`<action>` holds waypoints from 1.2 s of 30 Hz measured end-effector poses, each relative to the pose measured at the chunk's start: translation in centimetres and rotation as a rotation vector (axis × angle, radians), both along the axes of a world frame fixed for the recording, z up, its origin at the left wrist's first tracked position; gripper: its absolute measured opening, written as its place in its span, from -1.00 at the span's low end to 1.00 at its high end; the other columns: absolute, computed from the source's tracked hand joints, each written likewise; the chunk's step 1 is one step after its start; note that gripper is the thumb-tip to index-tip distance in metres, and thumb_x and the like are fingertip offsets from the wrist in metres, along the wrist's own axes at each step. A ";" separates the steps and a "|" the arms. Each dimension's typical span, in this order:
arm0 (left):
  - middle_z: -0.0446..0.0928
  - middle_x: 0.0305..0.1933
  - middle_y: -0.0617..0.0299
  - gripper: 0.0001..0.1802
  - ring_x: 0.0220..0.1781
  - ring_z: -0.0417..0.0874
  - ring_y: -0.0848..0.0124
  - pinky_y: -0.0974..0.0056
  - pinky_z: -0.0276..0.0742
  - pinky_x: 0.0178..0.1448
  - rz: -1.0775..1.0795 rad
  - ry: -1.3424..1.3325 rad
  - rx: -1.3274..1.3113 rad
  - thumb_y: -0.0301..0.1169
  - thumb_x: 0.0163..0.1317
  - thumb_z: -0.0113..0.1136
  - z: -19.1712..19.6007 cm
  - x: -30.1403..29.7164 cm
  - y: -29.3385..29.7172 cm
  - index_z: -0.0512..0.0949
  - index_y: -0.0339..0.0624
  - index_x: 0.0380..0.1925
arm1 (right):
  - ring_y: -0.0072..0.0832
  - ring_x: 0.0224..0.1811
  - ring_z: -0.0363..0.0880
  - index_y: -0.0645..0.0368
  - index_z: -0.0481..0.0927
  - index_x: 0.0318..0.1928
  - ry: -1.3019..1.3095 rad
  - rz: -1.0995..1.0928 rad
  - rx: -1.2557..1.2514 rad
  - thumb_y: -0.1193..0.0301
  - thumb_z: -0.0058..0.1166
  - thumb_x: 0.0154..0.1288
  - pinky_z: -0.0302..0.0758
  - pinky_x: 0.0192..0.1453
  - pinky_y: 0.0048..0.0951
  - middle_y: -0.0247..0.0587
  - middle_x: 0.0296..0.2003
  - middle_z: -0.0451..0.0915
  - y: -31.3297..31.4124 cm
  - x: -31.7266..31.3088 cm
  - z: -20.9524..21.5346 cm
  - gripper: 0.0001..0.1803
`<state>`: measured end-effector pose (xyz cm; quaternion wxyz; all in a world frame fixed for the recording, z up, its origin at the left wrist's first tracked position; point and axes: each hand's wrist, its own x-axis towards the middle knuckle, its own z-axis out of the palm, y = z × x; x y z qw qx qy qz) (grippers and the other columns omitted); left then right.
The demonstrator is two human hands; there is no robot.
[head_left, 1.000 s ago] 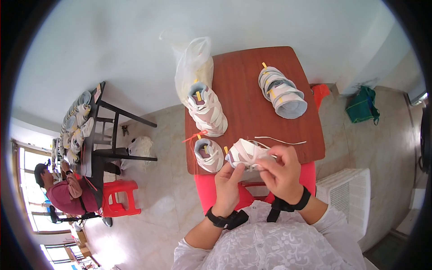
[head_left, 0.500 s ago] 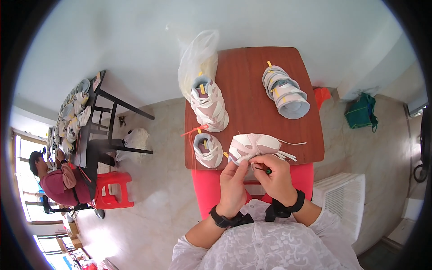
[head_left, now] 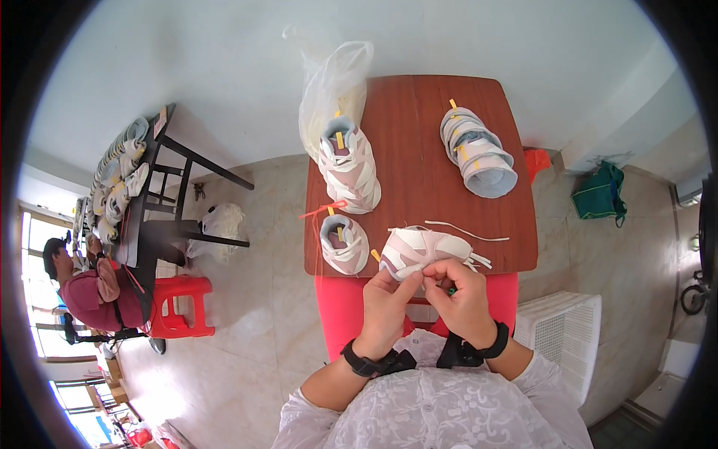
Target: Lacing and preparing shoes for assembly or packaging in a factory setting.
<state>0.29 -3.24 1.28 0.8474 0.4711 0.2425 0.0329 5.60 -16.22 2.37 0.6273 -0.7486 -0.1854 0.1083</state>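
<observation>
A white and pale pink shoe (head_left: 421, 251) lies on its side at the near edge of the brown table (head_left: 419, 172). My left hand (head_left: 385, 303) pinches its lower edge. My right hand (head_left: 464, 295) grips the shoe close beside it, fingers curled near the white laces (head_left: 464, 232) that trail to the right. Both wrists wear black bands. A second small shoe (head_left: 342, 243) stands just left of the held one.
Stacked shoes (head_left: 350, 166) sit by a clear plastic bag (head_left: 333, 86) at the table's left; another stack (head_left: 477, 152) at back right. A red stool (head_left: 351, 307) stands under my hands. A black rack of shoes (head_left: 123, 179), a seated person (head_left: 93, 288), a green bag (head_left: 598, 193) surround.
The shoe has turned and settled lower on the table edge. My hands have come closer together on its near side, and the view has shifted slightly.
</observation>
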 end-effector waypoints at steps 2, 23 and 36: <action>0.63 -0.08 0.20 -0.72 -0.10 0.62 0.52 0.37 0.51 0.03 0.003 -0.008 0.008 -0.54 0.28 0.17 -0.2 -0.1 0.0 0.55 -0.33 0.00 | -0.50 -0.36 0.65 0.30 0.58 -0.20 -0.017 0.008 -0.004 0.61 0.20 0.07 0.59 -0.30 -0.51 -0.17 -0.39 0.65 -0.2 0.0 0.2 -0.78; 0.66 -0.25 0.15 -0.72 -0.21 0.66 0.47 0.37 0.54 -0.12 -0.518 0.038 0.608 -0.51 0.10 0.23 4.6 -0.7 6.8 0.56 -0.39 -0.16 | -0.38 -0.44 0.48 0.15 0.61 -0.35 -0.703 0.353 -0.282 0.57 0.25 -0.04 0.42 -0.45 -0.38 -0.31 -0.46 0.43 0.2 1.9 5.2 -0.82; 0.66 -0.32 0.11 -0.70 -0.28 0.66 0.44 0.34 0.55 -0.16 -0.588 0.084 0.503 -0.47 0.05 0.23 3.9 -0.6 7.8 0.58 -0.40 -0.19 | -0.35 -0.43 0.50 0.17 0.60 -0.35 -0.646 0.445 -0.347 0.56 0.24 -0.04 0.43 -0.42 -0.35 -0.28 -0.46 0.42 0.4 1.9 5.4 -0.83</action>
